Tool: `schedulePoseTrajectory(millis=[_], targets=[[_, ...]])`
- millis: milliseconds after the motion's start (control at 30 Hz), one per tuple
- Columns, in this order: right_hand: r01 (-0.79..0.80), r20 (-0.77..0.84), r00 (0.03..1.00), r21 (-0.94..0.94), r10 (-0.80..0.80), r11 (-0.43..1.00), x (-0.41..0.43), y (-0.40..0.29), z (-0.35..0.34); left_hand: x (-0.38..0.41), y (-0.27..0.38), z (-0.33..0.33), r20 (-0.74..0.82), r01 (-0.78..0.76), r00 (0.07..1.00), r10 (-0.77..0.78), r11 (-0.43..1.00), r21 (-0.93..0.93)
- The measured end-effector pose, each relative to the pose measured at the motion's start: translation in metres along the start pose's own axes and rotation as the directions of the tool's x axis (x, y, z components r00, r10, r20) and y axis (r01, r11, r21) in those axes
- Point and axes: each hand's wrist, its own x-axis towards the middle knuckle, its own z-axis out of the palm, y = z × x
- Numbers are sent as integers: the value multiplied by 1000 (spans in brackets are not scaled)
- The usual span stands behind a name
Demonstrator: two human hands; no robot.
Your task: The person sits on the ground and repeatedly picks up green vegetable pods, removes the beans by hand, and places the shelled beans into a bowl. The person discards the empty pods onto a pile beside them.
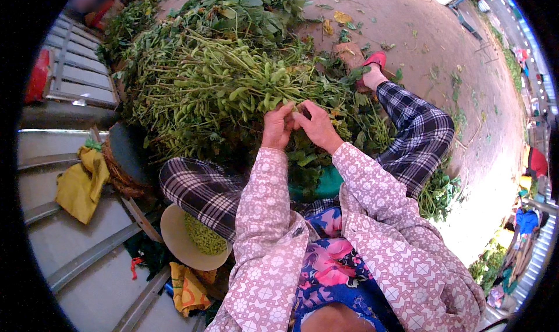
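My left hand (pixel 278 126) and my right hand (pixel 315 126) meet in front of me, fingertips close together at the near edge of a big heap of green soybean plants (pixel 174 83). The fingers are curled as if pinching something small, but what lies between them is hidden. Plump green pods (pixel 238 94) hang from the stems just beyond my left hand. By my left knee a cream plastic bowl (pixel 177 238) stands tilted, with shelled green beans (pixel 205 236) in it. Below my hands, between my legs, part of a green surface (pixel 325 183) shows.
A dark round object with a woven rim (pixel 115 166) stands at the left, beside a yellow cloth (pixel 85 183) and metal-barred panels. An orange patterned cloth (pixel 185 288) lies below the bowl. Loose leaves lie on the dirt ground (pixel 419 30). A blurred person (pixel 89 0) is at the top left.
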Motion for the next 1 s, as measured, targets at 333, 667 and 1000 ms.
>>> schedulePoseTrajectory(millis=[333,667,1000], targets=[[77,33,997,-73,-75,994,6,11,4,5,-7,10,-128,-61,990,55,997,-41],[174,10,985,-147,-175,974,4,-1,11,7,-3,14,-179,-91,982,53,973,-211],[99,-76,991,-185,-115,978,2,-8,25,19,-11,-5,-161,-74,986,40,975,-211]])
